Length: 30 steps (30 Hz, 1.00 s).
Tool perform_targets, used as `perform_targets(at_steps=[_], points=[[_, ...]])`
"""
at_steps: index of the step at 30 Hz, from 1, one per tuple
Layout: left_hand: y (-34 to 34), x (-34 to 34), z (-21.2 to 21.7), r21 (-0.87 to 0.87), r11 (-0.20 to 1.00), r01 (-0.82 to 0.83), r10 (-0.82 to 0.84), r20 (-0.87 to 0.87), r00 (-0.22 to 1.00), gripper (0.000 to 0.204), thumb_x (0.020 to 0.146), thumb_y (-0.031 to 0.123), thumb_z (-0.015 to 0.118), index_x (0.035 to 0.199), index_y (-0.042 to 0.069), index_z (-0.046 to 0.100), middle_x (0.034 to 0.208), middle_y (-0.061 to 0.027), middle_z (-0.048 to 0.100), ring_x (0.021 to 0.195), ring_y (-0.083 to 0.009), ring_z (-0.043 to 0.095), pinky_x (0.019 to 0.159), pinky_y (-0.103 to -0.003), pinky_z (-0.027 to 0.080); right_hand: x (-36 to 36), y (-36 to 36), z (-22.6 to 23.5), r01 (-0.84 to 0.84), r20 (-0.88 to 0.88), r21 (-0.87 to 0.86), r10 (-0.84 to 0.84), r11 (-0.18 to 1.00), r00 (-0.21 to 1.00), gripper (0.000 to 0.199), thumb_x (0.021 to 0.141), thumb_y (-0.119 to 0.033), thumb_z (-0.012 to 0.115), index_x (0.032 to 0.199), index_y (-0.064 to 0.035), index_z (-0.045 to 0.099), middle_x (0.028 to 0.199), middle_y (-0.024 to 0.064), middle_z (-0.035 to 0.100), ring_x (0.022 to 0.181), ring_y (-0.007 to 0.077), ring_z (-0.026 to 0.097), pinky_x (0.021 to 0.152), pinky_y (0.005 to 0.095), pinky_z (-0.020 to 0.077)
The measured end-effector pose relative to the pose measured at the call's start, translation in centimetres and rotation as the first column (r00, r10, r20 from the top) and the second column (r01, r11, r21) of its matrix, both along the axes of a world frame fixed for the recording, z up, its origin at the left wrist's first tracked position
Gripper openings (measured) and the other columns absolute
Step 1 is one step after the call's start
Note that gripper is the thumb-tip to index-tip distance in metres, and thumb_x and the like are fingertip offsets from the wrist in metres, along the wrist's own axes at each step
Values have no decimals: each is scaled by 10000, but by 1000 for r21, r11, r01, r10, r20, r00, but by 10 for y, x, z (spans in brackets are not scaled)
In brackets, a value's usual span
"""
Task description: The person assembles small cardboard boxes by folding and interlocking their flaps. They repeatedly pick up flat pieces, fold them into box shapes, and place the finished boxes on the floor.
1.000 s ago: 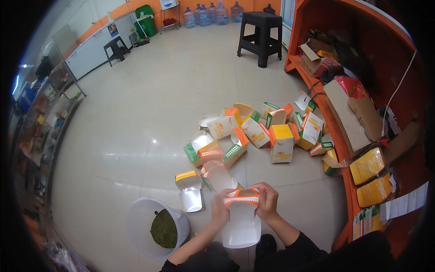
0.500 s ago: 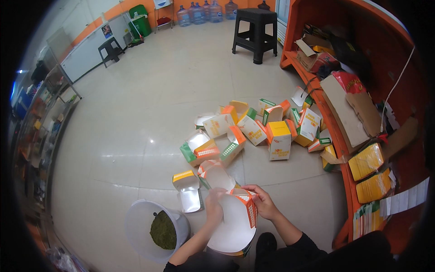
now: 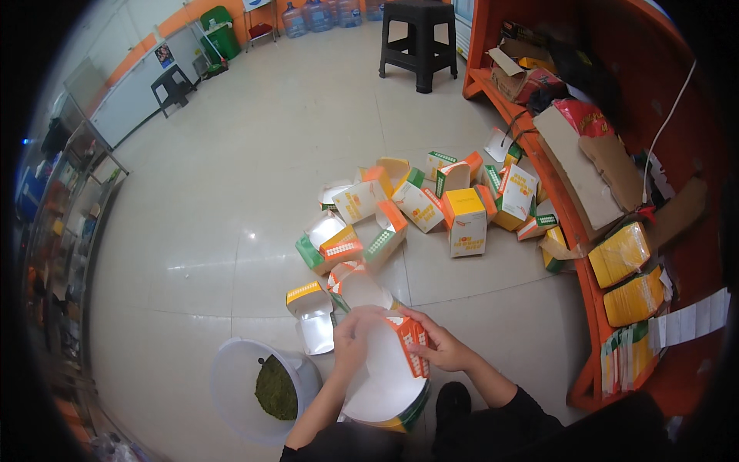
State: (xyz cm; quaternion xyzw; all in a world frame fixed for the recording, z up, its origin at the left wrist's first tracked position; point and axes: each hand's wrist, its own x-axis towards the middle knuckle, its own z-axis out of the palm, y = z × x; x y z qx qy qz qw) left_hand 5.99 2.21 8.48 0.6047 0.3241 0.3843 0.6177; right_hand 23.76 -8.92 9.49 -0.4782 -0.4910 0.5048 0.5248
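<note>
Lit evenly and fairly brightly from overhead; glaring off the glossy pale floor (image 3: 254,192) in small white spots near the middle left and smearing into soft sheen around them; casting only short, faint shadows under the scattered cartons (image 3: 416,208) and the black stool (image 3: 418,42); bending straight floor seams and the orange shelf (image 3: 554,192) edge strongly toward the rim; fading into a black circular vignette at every corner; softening and darkening along the left margin, with the racks (image 3: 61,200) there smeared and hard to read; blurring slightly at the left hand (image 3: 354,343) and right hand (image 3: 440,348); staying sharpest at centre.
</note>
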Motion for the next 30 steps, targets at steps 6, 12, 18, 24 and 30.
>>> perform_targets(at_steps=[6,12,18,24,30], points=[[0,0,-6,67,998,-13,1,181,983,315,1009,338,541,903,47,600,992,-98,651,1174,-294,563,1035,-439,404,-1,-1,0,-37,-37,-51,36,998,999,562,925,-69,665,1424,-65,405,1240,64,575,1127,121,556,992,303,460],[7,-7,-9,116,992,40,-69,262,963,341,999,382,546,882,63,568,982,-86,631,1176,-324,555,1038,-474,396,4,3,-12,-41,-122,21,43,999,992,527,917,-62,674,1384,-60,431,1208,66,595,1111,121,574,985,306,467],[17,-18,-10,51,996,68,-81,332,940,362,975,423,565,881,74,557,1012,-93,627,1164,-314,568,1003,-468,444,7,11,-25,114,-216,-46,-121,992,969,481,920,-61,672,1346,-68,449,1117,60,641,1026,106,619,904,277,511],[14,-9,0,250,966,62,-96,129,987,423,1015,460,456,983,65,603,1206,-139,581,1216,-307,531,1038,-466,408,1,10,-15,163,207,35,-167,986,964,484,961,-102,622,1390,-79,399,1060,76,643,942,91,629,848,248,516],[-3,9,8,229,966,121,-93,-129,987,543,1055,451,268,1123,13,582,1378,-171,478,1297,-286,454,1113,-404,308,-9,5,-4,124,-233,-59,-134,991,963,534,954,-100,600,1432,-68,364,1174,89,601,966,114,607,880,272,489]])
